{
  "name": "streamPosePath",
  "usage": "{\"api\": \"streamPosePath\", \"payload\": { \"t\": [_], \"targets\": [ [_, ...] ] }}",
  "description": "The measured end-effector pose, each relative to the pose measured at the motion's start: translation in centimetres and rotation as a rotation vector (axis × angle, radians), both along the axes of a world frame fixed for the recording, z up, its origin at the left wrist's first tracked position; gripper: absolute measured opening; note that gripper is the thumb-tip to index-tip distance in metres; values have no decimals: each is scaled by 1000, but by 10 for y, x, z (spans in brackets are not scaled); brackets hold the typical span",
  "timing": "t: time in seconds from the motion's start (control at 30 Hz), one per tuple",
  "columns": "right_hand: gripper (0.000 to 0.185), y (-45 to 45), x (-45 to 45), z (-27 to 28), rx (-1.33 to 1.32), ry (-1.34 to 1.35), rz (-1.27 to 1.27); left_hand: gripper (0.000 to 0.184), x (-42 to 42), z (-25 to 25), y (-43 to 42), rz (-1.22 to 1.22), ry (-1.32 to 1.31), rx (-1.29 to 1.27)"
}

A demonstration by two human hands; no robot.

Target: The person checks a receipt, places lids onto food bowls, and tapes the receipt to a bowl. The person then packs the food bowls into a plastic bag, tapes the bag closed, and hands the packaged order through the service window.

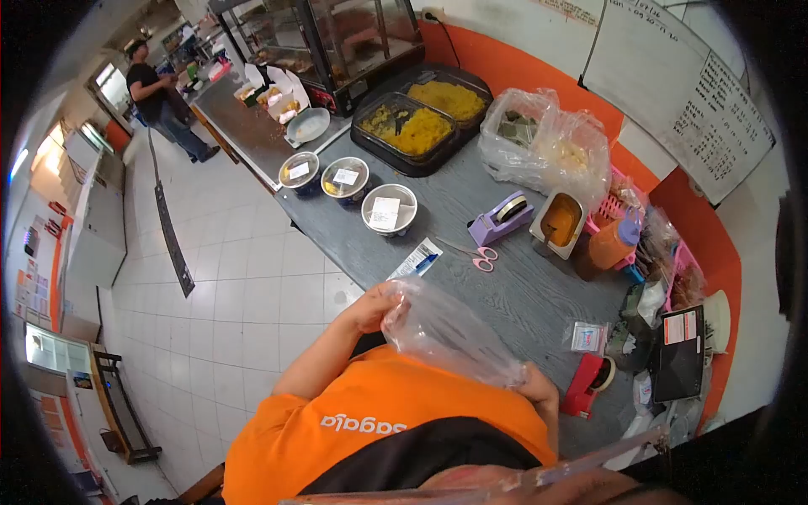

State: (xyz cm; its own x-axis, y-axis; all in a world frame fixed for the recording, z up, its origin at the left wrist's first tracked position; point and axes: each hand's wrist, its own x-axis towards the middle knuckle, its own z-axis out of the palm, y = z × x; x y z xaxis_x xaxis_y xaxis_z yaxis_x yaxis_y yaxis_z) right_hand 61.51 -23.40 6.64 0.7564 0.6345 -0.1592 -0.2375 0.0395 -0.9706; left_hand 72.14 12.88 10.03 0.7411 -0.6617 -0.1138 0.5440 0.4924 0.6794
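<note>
A clear plastic bag (450, 328) is stretched between my two hands, close in front of my orange shirt. My left hand (374, 306) has its fingers closed around one end of the bag. At the other end, my right hand (536, 384) is closed on the plastic, its fingers partly hidden. Just beyond the bag on the grey table lie a printed slip (417, 258) with a blue pen on it and pink-handled scissors (483, 259). Three lidded bowls with white labels stand farther off, the nearest bowl (389, 210) closest to the slip.
A purple tape dispenser (501, 219), a metal container of orange sauce (559, 222) and an orange bottle (613, 244) stand to the right. Black trays of yellow food (421, 130) sit behind. A red tape dispenser (587, 385) is near my right hand. Another person (156, 93) stands far left.
</note>
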Motion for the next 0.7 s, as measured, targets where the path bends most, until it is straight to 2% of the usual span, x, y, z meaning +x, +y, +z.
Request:
{"api": "streamPosePath", "payload": {
  "t": [0.03,0.07,0.1,0.17,0.2,0.23,0.27,0.3,0.33,0.37,0.4,0.47,0.53,0.57,0.63,0.7],
  "targets": [
    [27,-9,-5,-13,74,139,-198,33,5,-3,-2,2,0,-8],
    [29,-17,-10,-25,151,278,-398,32,12,-7,-2,-34,-12,168],
    [29,-8,-14,-18,150,282,-402,31,16,-13,-3,-73,-20,347],
    [32,18,-21,0,521,230,-773,30,22,-34,-12,-114,-47,359],
    [32,9,-22,-9,521,229,-781,32,25,-41,-17,-122,50,305],
    [32,-8,-19,-26,610,302,-633,33,33,-51,-20,-128,141,250],
    [32,-15,-15,-39,696,372,-483,44,47,-78,-19,-230,182,257],
    [32,-8,-8,-47,697,367,-493,44,50,-79,-26,-241,180,256],
    [28,6,-1,-50,50,-45,-1039,48,50,-79,-42,-261,189,315],
    [25,20,6,-51,-671,-481,-1472,54,50,-79,-54,-282,200,373],
    [25,32,8,-40,-682,-472,-1482,60,49,-77,-59,-306,159,422],
    [24,58,13,-10,-1182,-796,-1122,60,56,-83,-69,-276,144,488],
    [23,96,34,-20,-997,-757,-684,60,63,-75,-74,-218,58,656],
    [23,107,42,-23,-1014,-734,-693,60,68,-78,-68,-245,67,652],
    [22,125,57,-24,-1274,-693,-702,55,79,-66,-49,-96,-492,966],
    [20,134,67,-7,-1328,-629,-749,48,90,-44,-12,134,-531,1038]
  ]
}}
